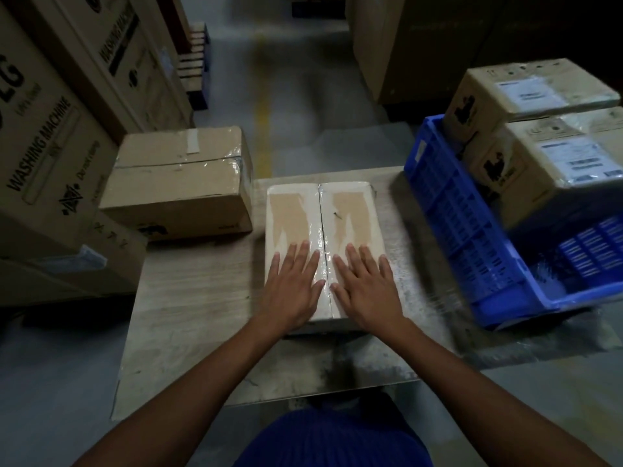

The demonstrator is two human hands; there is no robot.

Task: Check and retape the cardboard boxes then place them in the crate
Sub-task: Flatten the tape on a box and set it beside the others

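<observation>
Dim light; labels on the two boxes (539, 163) in the blue crate (472, 237) were unreadable, and the crate was cut off at the right. The cardboard box (323, 214) lay mid-table (188, 315), with glossy tape along its centre seam and brown torn patches. Left hand (291, 284) and right hand (365, 288) pressed flat on its near end, fingers straight.

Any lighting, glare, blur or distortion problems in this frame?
Head view: dim overall, brightest on the taped box under the flat left hand and right hand, with glare streaks on its clear tape. Head view, right edge: the blue crate and the labelled boxes in it are smeared by blur. Head view, left edge: the washing machine cartons lean from wide-angle distortion, print legible.
</observation>
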